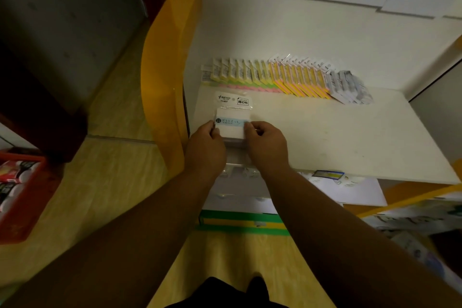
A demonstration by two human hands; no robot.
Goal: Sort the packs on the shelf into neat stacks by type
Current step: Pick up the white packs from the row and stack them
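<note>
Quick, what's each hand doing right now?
Left hand: pinching the left edge of the white pack.
Right hand: pinching the right edge of the white pack.

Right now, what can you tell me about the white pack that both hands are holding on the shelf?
The white pack is a flat white block in a clear wrapper, with a printed white header card and a pale blue band bearing characters and a dark round mark. It lies flat at the front left of the white shelf, header away from the person. The left hand pinches its left edge, the right hand its right edge.
</note>
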